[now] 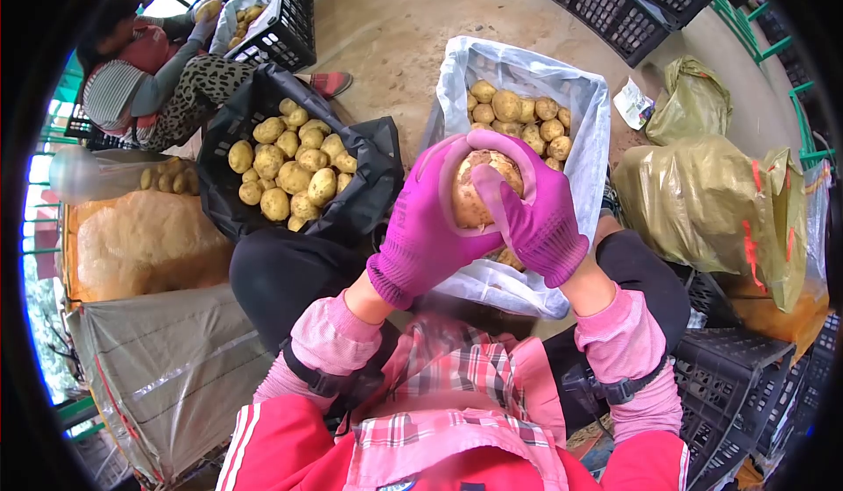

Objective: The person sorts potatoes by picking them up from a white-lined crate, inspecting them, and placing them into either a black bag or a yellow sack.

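Between my two purple-gloved hands is a large potato with brownish, soil-marked patches on its skin. My left hand wraps round its left side and top. From the right, my right hand grips it, the thumb lying across its front. Below and behind the hands stands a crate lined with a white plastic sheet; smaller potatoes lie in it, partly hidden by my hands.
Left of my hands, a black-lined crate holds several potatoes. A co-worker sits at upper left, holding a potato beside another crate. Yellowish sacks lie to the right; black crates stand at the back.
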A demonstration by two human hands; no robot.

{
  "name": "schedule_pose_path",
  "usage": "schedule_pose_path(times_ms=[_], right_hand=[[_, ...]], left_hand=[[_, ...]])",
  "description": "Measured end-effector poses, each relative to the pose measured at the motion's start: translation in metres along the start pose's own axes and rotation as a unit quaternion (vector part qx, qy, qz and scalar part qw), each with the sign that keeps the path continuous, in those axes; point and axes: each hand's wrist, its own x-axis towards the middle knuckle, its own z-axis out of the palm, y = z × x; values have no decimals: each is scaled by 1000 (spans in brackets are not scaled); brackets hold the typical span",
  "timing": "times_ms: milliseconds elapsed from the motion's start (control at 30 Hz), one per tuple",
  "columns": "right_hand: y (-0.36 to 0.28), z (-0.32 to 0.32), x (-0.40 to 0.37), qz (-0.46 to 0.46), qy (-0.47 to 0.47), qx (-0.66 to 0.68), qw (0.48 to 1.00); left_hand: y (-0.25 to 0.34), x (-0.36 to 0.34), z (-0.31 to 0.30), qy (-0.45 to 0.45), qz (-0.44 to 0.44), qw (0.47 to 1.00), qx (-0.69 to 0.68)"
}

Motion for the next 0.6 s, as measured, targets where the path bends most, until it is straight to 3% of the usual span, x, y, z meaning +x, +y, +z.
schedule_pose_path(times_ms=[67, 100, 167, 300, 400, 600], right_hand=[[4, 4, -2, 1, 33, 20, 999], [3, 5, -2, 7, 43, 38, 998], [2, 5, -1, 18, 66, 72, 995], [10, 2, 3, 7, 1, -1, 1000], [9, 3, -1, 61, 12, -8, 998], [-3, -4, 6, 82, 44, 28, 995]], left_hand=[[0, 3, -2, 9, 13, 1000, -14], [-1, 2, -3, 4, -69, 990, -125], [-3, 0, -5, -8, -223, 914, -339], [-4, -1, -15, -65, -198, 942, -261], [1, -6, -9, -33, -95, 995, -3], [5, -3, -5, 3, -6, 999, 48]])
